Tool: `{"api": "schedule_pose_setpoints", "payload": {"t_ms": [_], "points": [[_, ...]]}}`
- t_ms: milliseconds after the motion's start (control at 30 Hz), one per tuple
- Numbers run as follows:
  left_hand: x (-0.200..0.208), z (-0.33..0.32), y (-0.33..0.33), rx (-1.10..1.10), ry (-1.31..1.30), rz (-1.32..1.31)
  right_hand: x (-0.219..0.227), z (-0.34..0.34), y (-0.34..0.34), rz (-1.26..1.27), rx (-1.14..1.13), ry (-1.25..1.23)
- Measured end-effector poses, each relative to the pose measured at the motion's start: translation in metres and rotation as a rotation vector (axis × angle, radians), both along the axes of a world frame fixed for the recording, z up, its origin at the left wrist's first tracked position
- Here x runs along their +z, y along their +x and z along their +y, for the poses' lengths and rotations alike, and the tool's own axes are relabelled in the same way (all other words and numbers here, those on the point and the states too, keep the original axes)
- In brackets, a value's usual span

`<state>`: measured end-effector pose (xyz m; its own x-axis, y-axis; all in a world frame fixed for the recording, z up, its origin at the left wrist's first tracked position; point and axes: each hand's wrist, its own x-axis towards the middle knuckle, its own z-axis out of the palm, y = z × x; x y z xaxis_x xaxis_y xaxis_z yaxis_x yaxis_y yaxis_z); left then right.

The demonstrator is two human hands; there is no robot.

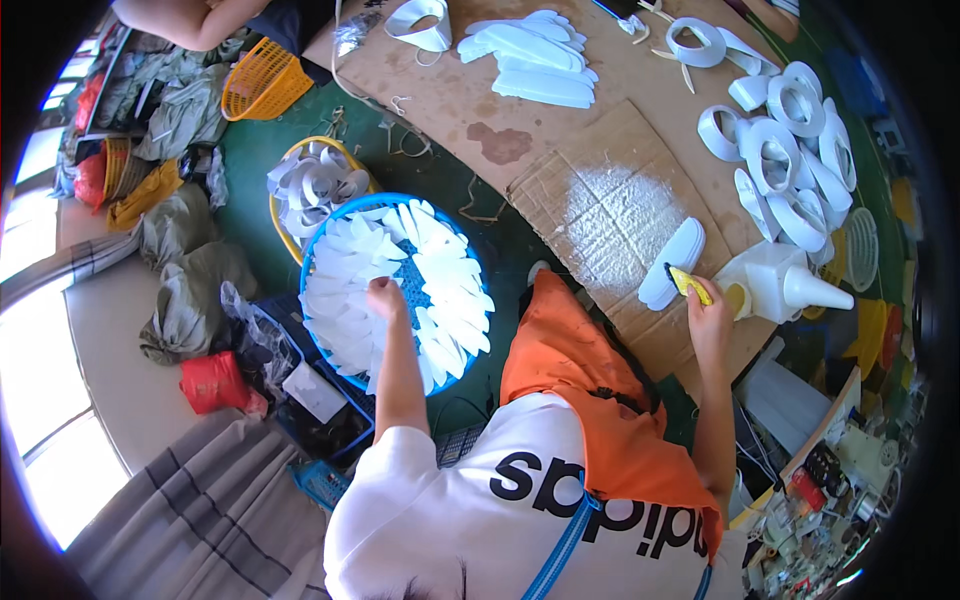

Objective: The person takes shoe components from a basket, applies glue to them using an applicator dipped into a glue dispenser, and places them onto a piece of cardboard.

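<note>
My left hand (386, 297) is over a round blue basket (312, 262) heaped with white flat, curved pieces (345, 250). Its fingers are closed among them, and what they hold is hidden. In my right hand (709, 316) is a yellow brush (690, 284) with a black tip, its tip at a small stack of white oval pieces (676, 258). That stack lies on a cardboard sheet (548, 185) smeared with white. Beside my right hand a white squeeze bottle (762, 280) lies with its cone nozzle to the right.
White ring-shaped collars (775, 155) are piled on the table's right side. More white oval pieces (530, 55) lie at the far side. A yellow-rimmed basket (290, 235) of white strips stands behind the blue one. Another person's arm (185, 22) shows at the far left.
</note>
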<state>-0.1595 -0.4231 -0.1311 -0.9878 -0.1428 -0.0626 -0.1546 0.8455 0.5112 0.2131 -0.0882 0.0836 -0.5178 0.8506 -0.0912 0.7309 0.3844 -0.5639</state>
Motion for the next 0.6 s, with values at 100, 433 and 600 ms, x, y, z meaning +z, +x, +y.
{"api": "schedule_pose_setpoints", "payload": {"t_ms": [100,433,600], "points": [[-0.057,0.027,-0.001,-0.225,-0.119,-0.251,0.005,-0.006,-0.004,-0.032,-0.010,0.008],[0.129,0.280,0.112,-1.266,0.532,0.001,-0.046,0.042,-0.002,0.066,0.099,0.218],[0.152,0.386,0.189,-2.044,0.252,0.092,-0.027,-0.032,0.033,0.183,0.340,0.025]]}}
